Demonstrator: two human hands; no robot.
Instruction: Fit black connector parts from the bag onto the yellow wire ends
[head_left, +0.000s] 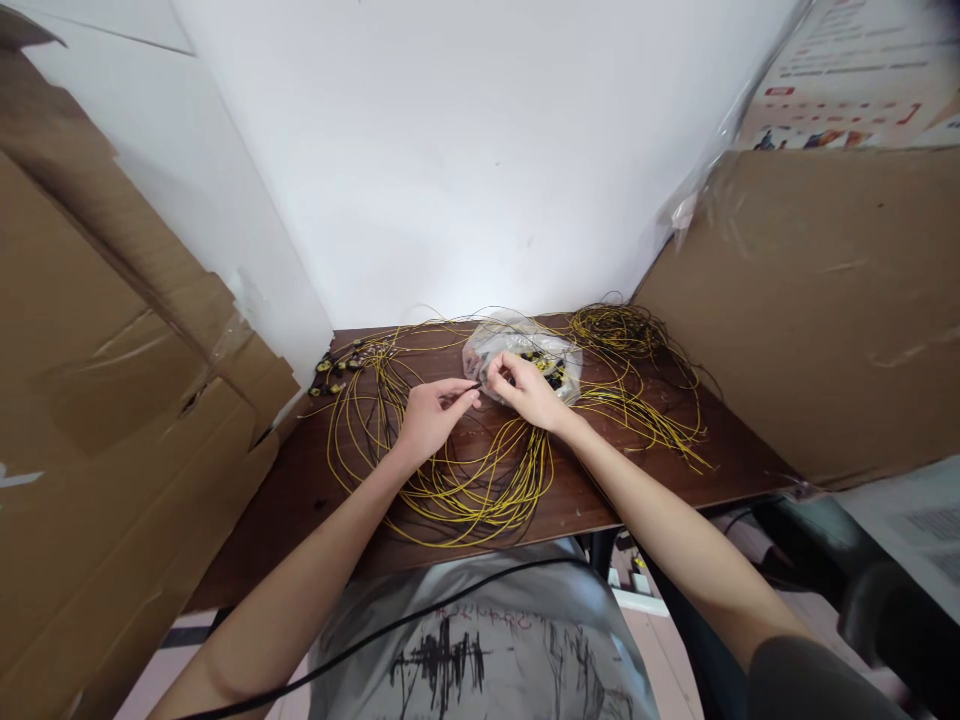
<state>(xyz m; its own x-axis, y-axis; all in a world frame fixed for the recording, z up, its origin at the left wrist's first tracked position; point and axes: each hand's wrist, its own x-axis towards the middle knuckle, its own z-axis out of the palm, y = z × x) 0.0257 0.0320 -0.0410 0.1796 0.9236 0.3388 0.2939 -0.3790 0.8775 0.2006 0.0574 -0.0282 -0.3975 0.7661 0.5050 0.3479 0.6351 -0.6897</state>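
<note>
My left hand (435,415) pinches a thin black piece (472,387) between thumb and fingertips, its tip pointing towards the other hand. Close by on the right, my right hand (529,390) is closed in a pinch; whatever lies between its fingertips is too small to make out. Behind and partly under that hand sits an open clear plastic bag (480,345) with small black and yellow parts (553,376) inside. A looped bundle of yellow and black wires (480,505) lies on the table below both hands.
On the brown table (292,520), small black-and-yellow connector-like pieces (326,375) lie at the back left. A coiled wire heap (619,330) and loose wire ends (675,430) are on the right. Cardboard (112,400) walls the left side, another cardboard panel (825,300) the right.
</note>
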